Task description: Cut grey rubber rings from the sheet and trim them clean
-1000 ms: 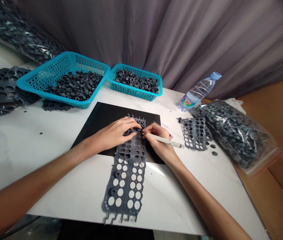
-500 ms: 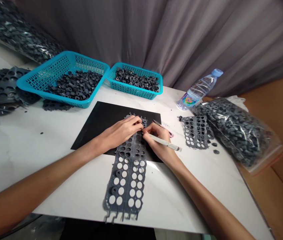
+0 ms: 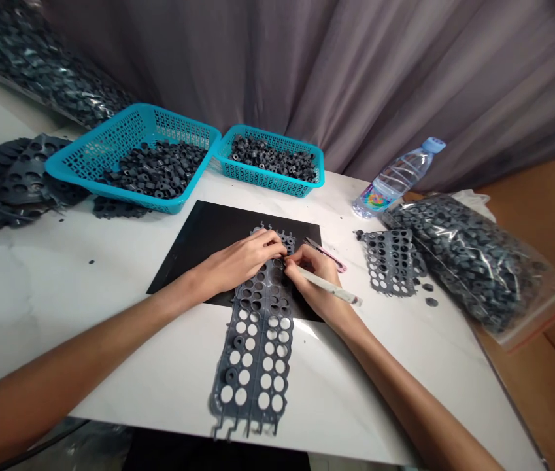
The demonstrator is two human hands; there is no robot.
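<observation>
A long dark grey perforated rubber sheet [image 3: 260, 340] lies lengthwise in front of me, its far part on a black mat [image 3: 179, 252]. Most of its round holes are bare, but two small ring-shaped parts sit near the front left, and more show at the far end. My left hand [image 3: 257, 252] rests on the far part, fingers curled and closed on the sheet. In my right hand [image 3: 316, 275] is a slim white pen-like tool [image 3: 329, 286], pinched close to its front end. Its tip is hidden by my fingers, at the sheet right beside my left fingertips.
Two blue baskets [image 3: 169, 208] [image 3: 267, 186] hold small dark rubber parts. Pink-handled snips [image 3: 331, 255] lie right of my hand. Further right are a smaller perforated sheet [image 3: 389, 261], a water bottle [image 3: 397, 180] and a bag of parts [image 3: 473, 261]. Rubber scraps [image 3: 22, 176] are piled left.
The whole view has shifted slightly, so everything sits a little further right. Both hands keep nearly the same place and grip on the sheet.
</observation>
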